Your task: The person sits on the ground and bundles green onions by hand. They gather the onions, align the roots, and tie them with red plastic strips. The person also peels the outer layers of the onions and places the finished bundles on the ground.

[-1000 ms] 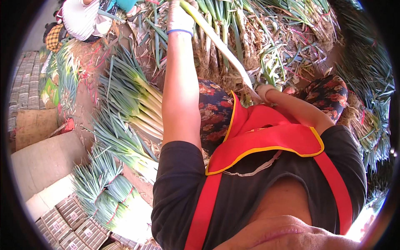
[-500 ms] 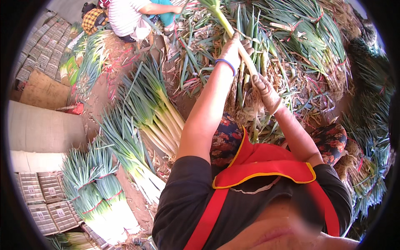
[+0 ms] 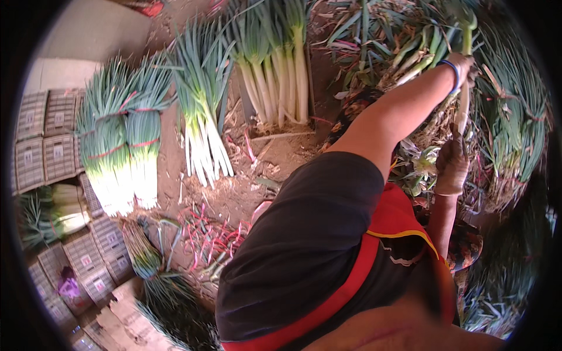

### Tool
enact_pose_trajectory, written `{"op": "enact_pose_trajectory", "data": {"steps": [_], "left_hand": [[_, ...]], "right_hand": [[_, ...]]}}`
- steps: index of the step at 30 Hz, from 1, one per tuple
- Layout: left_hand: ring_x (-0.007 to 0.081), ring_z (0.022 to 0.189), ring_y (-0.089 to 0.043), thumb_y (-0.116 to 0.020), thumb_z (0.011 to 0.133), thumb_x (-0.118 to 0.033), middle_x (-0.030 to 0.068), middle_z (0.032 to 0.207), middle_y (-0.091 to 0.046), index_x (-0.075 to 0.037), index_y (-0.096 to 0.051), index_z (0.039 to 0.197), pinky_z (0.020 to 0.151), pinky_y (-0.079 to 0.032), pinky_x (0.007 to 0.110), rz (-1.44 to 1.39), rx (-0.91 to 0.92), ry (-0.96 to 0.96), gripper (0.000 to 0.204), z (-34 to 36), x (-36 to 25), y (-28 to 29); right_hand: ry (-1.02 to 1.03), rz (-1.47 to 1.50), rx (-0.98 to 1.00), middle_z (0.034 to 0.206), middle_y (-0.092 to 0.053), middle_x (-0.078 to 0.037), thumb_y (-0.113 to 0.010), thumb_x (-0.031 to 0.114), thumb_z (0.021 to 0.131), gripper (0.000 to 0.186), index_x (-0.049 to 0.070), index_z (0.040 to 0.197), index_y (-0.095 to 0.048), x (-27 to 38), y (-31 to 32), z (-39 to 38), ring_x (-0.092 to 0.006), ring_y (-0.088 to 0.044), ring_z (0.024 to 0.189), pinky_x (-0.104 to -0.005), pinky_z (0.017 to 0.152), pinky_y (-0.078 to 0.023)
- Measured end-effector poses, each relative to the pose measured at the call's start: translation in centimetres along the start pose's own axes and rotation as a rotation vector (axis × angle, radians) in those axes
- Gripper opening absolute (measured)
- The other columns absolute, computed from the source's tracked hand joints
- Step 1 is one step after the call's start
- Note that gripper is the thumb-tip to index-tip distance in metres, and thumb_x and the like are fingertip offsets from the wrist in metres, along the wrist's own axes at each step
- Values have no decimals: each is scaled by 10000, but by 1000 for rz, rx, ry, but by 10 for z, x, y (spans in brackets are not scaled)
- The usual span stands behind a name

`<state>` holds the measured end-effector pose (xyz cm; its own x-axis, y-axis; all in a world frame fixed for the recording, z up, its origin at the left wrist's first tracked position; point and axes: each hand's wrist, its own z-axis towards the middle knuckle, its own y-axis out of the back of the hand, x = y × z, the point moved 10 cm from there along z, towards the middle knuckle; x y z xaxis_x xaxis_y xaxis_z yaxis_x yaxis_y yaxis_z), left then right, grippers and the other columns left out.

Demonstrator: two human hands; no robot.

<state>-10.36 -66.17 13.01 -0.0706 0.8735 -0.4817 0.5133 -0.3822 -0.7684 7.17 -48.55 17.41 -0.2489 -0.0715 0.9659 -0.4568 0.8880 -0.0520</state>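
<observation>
A long green onion (image 3: 464, 108) stands nearly upright in my grasp at the upper right. Higher up, my left hand (image 3: 462, 69), with a blue band at its wrist, is wrapped round the stalk. Below it, my right hand (image 3: 452, 162) is closed at the pale lower end; its fingertips are partly hidden. The onion's green top blurs near the upper rim. Beneath and behind the hands lie loose green onions (image 3: 417, 63) and dry peeled leaves.
Tied green onion bundles (image 3: 506, 117) lie at the right. Cleaned onions stand in an open-sided holder (image 3: 312, 99), beside a loose bunch (image 3: 205, 126) and bound bundles (image 3: 108, 164). Crates (image 3: 44, 140) line the left. Red ties (image 3: 211, 237) and scraps litter the ground.
My view has swung to the left, so the hands and green onion now appear farther right. Both hands keep hold of the onion, which has turned more upright.
</observation>
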Motion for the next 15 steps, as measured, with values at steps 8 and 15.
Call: {"op": "enact_pose_trajectory", "data": {"steps": [8,15], "left_hand": [[160,509,-446,-556,897,-154,99,705,-489,-61,-494,941,390,-358,255,-361,67,-152,120,47,-105,41],[70,436,-388,-606,892,-286,-34,614,-449,-136,-523,857,375,-328,192,-76,293,-516,175,-124,-220,48]], "right_hand": [[131,-542,207,541,-291,56,-472,251,941,265,28,1045,-572,-82,58,-46,-56,-281,446,-233,401,-196],[818,-1346,211,1139,-609,-118,-463,-144,744,558,21,1276,-489,-69,62,-44,-251,-616,1001,-301,796,-516]]}}
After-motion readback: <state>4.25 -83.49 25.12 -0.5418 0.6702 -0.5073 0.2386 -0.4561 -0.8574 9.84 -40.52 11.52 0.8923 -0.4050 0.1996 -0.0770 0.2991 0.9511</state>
